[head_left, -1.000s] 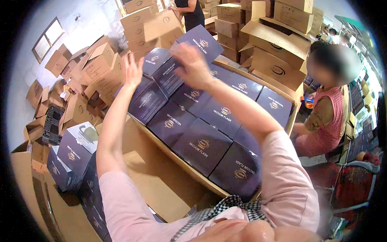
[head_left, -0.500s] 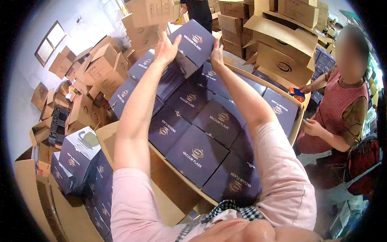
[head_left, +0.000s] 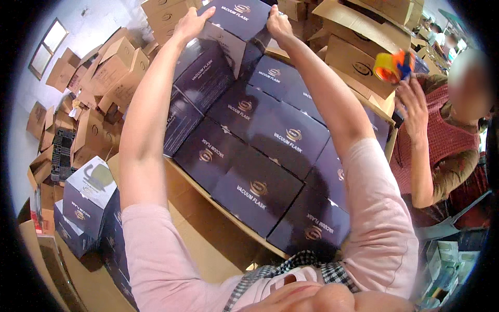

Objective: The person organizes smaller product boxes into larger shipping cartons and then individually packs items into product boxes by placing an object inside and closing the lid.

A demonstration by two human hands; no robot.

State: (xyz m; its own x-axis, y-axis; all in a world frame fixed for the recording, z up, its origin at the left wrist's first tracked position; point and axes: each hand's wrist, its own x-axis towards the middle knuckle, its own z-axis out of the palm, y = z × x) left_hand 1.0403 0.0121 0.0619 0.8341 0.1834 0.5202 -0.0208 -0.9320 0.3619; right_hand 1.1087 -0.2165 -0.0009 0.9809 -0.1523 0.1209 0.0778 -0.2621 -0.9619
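One dark blue box [head_left: 235, 23] is gripped between the left hand [head_left: 192, 23], partly open with its thumb laid at the upper edge, and the right hand [head_left: 280, 25], part-curled against the opposite side. It is held over the far end of the open carton [head_left: 228, 209]; whether its base is touching anything cannot be told. The step in hand is judged to be two-handed positioning of this box; even pressure and care with neighbouring corners seem called for next. Nine level box tops [head_left: 249, 179] can be counted, some partly covered by the right arm [head_left: 332, 104]; at least two raised boxes [head_left: 202, 80] are seen at left. Farther out, one orange-and-yellow tape dispenser [head_left: 396, 65] is held by a co-worker's hand [head_left: 413, 104]
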